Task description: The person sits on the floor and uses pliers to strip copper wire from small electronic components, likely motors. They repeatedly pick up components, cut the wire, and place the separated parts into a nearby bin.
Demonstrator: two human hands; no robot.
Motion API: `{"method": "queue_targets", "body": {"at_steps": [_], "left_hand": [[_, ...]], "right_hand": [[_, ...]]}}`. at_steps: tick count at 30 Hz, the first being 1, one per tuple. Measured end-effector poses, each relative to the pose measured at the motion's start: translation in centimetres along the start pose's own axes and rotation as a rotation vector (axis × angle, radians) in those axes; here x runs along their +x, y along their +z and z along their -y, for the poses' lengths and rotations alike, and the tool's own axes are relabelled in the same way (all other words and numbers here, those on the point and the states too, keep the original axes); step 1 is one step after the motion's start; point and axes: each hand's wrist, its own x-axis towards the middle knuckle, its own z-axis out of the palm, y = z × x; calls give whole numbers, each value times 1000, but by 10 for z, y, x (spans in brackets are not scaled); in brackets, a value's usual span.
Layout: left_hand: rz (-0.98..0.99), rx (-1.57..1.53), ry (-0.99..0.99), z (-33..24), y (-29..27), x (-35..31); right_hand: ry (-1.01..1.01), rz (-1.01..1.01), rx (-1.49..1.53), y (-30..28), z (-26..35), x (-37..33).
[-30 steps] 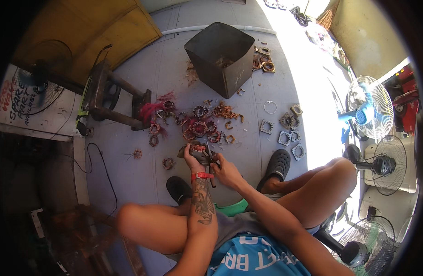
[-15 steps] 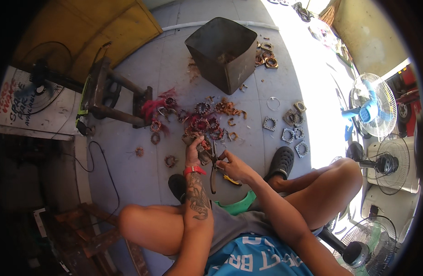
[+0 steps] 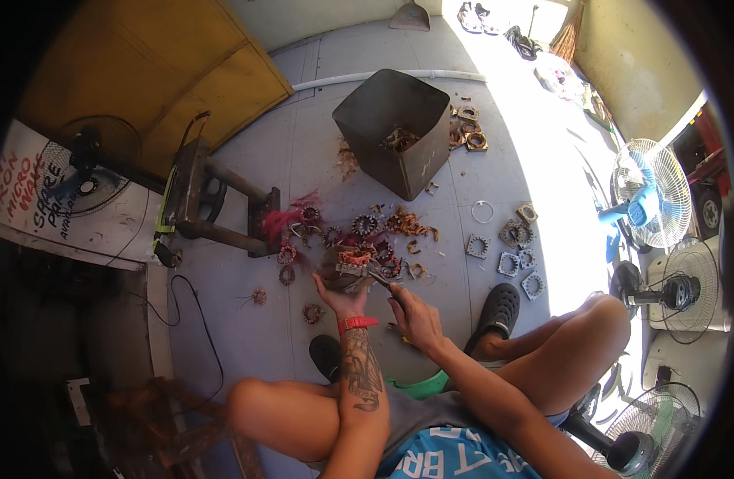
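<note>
My left hand (image 3: 341,294) grips a fan-motor stator (image 3: 353,263), a metal core with copper-coloured windings, above the floor; greyish-brown material lies between palm and stator. Closed around the dark handles of a pair of pliers (image 3: 379,279), my right hand (image 3: 416,319) holds the tool's jaws against the stator's right side. Whether the jaws bite on wire is too small to tell. Just beyond my hands lie several stators with red and dark windings (image 3: 365,225) and loose copper coil pieces (image 3: 407,223).
A dark square metal bin (image 3: 395,160) with scraps inside stands ahead. Bare stator cores (image 3: 508,263) lie to the right, more stators (image 3: 469,134) behind the bin. At left stand a wooden stool (image 3: 231,191) and a cable (image 3: 199,319); fans (image 3: 646,188) line the right side.
My left hand has turned the stator so its windings face up. My right hand has wrapped round the pliers and brought them to the stator's side. The view has tilted upward.
</note>
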Motion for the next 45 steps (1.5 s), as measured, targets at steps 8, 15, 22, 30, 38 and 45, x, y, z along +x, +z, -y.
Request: {"method": "queue_targets", "body": {"at_steps": [8,15,22,30,38,45], "left_hand": [[2,193,-5,-26,-1,12],[-66,359,-45,-31,-5,12],[-148,432,-109,-27,1,13],[-219,409,-119,5,-16,2],[-283,291,27,21,-29,8],[-235,420,-20,-9,-20,2]], "right_hand": [[287,430,29,-43,41,24],[361,485,169,-47,59,34],[369,487,213,-40,48,31],[493,312,335,10,30,0],[420,334,182,3,14,2],[386,491,147,-29,47,10]]}}
